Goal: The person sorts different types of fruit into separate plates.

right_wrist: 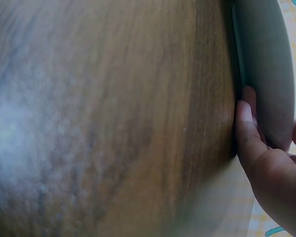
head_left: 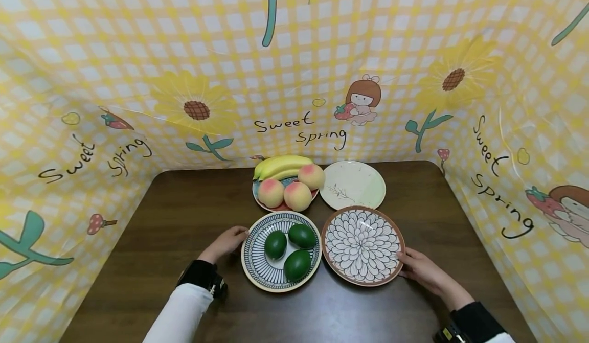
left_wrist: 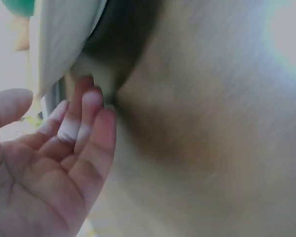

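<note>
A round plate with a blue-and-white striped pattern (head_left: pixel 257 269) stands on the table, bearing three dark green avocado-like fruits (head_left: pixel 297 265). At its left rim is my left hand (head_left: pixel 228 243). In the left wrist view, the fingers (left_wrist: pixel 96 133) reach below the pale rim, and the thumb (left_wrist: pixel 12 104) stands apart from it. To the right is a brown-rimmed plate with a petal pattern (head_left: pixel 361 246). My right hand (head_left: pixel 425 270) pinches its right edge, thumb above and fingers (right_wrist: pixel 249 131) underneath. The fingertips under each plate are partly hidden.
Behind the striped plate, another plate (head_left: pixel 259 204) holds bananas (head_left: pixel 282 167) and three peaches (head_left: pixel 298 196). A pale green plate (head_left: pixel 356 184) lies at the back right, close to the petal plate. Yellow checked cloth (head_left: pixel 294 77) walls the brown table (head_left: pixel 184 200) at back and sides.
</note>
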